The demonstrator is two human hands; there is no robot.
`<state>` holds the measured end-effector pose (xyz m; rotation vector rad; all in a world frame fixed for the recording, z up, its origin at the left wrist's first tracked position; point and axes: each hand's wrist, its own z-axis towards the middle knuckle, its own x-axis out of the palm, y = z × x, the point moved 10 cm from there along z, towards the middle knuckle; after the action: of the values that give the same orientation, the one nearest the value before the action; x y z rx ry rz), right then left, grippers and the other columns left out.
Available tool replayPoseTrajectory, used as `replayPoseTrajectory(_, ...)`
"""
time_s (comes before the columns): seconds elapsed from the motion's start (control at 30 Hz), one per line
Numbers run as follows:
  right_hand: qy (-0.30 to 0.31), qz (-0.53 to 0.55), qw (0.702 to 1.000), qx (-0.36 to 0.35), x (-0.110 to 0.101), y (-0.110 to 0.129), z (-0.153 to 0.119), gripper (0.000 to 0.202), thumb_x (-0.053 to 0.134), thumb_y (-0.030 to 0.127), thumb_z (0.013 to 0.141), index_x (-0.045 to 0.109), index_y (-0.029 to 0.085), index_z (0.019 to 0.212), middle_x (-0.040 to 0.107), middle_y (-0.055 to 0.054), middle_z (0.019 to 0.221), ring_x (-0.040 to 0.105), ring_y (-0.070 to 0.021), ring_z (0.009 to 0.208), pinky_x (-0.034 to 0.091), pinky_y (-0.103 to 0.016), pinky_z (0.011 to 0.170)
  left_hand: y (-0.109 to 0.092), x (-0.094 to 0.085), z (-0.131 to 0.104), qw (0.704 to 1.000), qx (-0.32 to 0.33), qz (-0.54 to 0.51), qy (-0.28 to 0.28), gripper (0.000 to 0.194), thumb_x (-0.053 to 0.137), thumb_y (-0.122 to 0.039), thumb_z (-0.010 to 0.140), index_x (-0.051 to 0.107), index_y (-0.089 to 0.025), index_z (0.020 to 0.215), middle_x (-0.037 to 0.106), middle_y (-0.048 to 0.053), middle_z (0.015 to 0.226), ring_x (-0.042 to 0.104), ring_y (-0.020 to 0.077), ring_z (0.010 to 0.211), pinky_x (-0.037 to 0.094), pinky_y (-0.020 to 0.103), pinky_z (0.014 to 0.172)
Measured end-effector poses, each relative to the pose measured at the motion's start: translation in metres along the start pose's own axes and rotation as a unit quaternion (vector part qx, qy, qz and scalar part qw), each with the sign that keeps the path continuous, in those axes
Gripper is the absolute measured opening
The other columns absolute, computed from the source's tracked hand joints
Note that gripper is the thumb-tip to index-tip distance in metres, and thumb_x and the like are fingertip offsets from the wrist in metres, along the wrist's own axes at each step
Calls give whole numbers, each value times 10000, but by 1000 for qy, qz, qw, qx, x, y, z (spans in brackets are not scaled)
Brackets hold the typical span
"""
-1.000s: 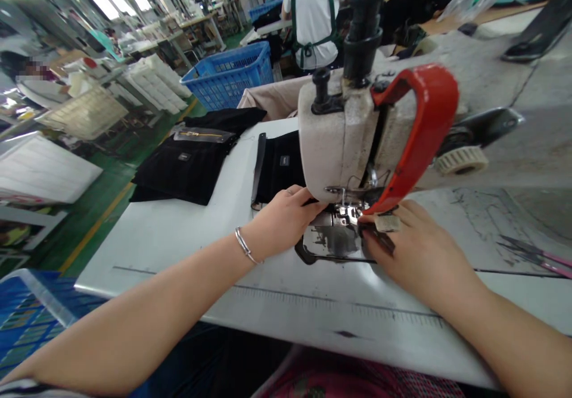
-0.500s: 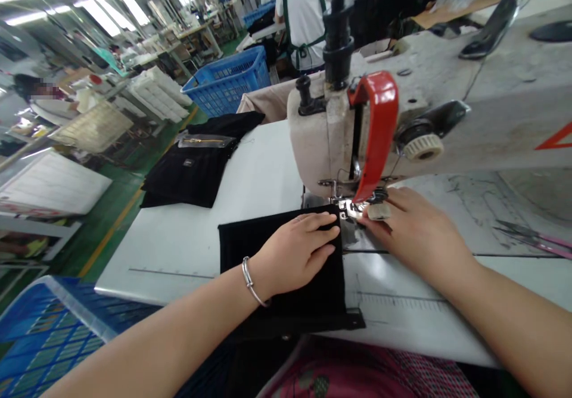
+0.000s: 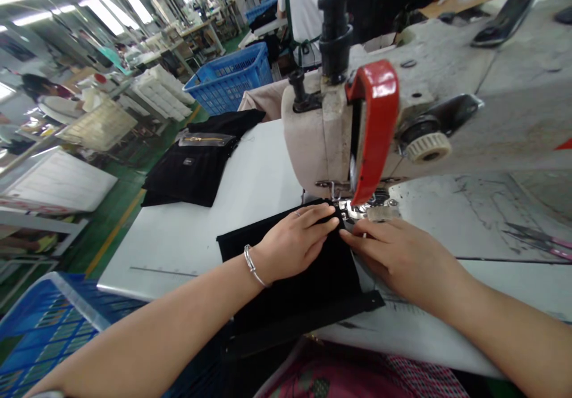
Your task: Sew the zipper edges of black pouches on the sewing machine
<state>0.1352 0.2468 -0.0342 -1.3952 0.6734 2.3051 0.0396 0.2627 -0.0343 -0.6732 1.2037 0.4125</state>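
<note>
A black fabric piece (image 3: 295,294) lies on the sewing machine's bed, its upper right corner close by the presser foot (image 3: 355,210). My left hand (image 3: 292,240), with a silver bangle at the wrist, rests flat on the fabric, fingers stretched toward that corner. At the fabric's right edge, just below the foot, is my right hand (image 3: 393,255); its fingers are bent together on the edge, and their undersides are hidden. Above both hands stands the sewing machine head (image 3: 313,142) with a red guard (image 3: 378,124).
Black sewn pieces with a zipper (image 3: 192,165) lie at the table's far left. Thread snips (image 3: 540,240) lie on the right. Blue crates stand at lower left (image 3: 49,320) and beyond the table (image 3: 232,79). A person in a white top (image 3: 304,16) is behind the machine.
My right hand has come from beside the presser foot down and left to the fabric edge. The fabric has turned slightly, its lower edge swinging right. The view has shifted a little.
</note>
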Motion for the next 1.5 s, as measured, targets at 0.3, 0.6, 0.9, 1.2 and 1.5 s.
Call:
replayPoseTrajectory(0.3, 178, 318, 931, 28, -9, 2, -7, 230, 644, 73, 775, 716, 287, 732, 674, 59, 795, 623, -112, 778, 490, -252, 722, -61, -11, -24, 992, -13, -37, 120, 425, 482, -338, 968, 517, -121, 1331, 517, 115, 1414, 420, 219, 1371, 384, 401, 1162)
replayPoseTrajectory(0.6, 218, 314, 924, 0, -4, 13, -14, 230, 592, 81, 803, 702, 267, 727, 689, 55, 733, 619, -147, 757, 479, -306, 749, -91, 4, -46, 996, -75, 7, 41, 443, 547, -236, 919, 505, -57, 1322, 531, 141, 1388, 431, 253, 1350, 426, 424, 1139)
replayPoseTrajectory(0.9, 114, 262, 958, 35, -19, -10, -7, 285, 554, 100, 827, 720, 271, 982, 697, 9, 1038, 622, -179, 983, 497, -344, 883, -85, 7, -48, 998, -62, 7, 9, 387, 563, -256, 901, 576, -114, 1261, 567, 113, 1341, 471, 245, 1300, 436, 415, 1117)
replayPoseTrajectory(1.2, 62, 199, 978, -10, -4, 1, -7, 348, 497, 68, 853, 689, 230, 1093, 654, -61, 1141, 586, -214, 1045, 493, -419, 914, -65, 3, -38, 1000, -10, -16, 0, 346, 540, -254, 909, 587, -110, 1220, 599, 112, 1296, 509, 232, 1266, 440, 400, 1104)
replayPoseTrajectory(1.5, 54, 167, 984, 14, 3, -7, -1, 384, 464, 63, 867, 639, 210, 1175, 638, -61, 1210, 581, -217, 1084, 501, -417, 923, -34, -5, -17, 998, 57, -11, -40, 282, 531, -234, 898, 615, -126, 1145, 632, 121, 1245, 552, 219, 1231, 473, 382, 1062)
